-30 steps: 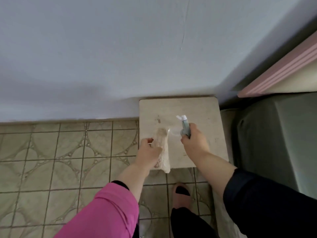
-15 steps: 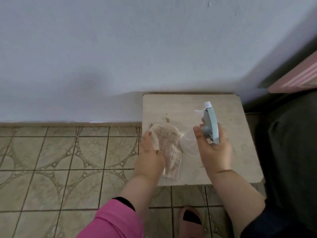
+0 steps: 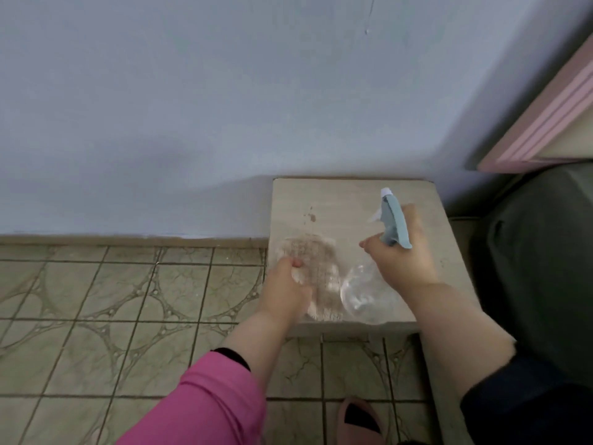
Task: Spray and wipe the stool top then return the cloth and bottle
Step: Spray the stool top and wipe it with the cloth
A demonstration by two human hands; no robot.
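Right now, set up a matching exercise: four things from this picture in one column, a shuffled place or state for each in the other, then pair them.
Things:
1. cloth
2. spray bottle
3. brown stain
4. slipper

Places or states:
A. on the floor tiles in front of the stool
B. held by the left hand
C. on the stool top, beyond the cloth
D. gripped by the right hand

Pairs: 1-B, 2-D, 3-C, 4-A

A bright pink sleeve with black cuff covers the left arm; the right sleeve is dark navy.
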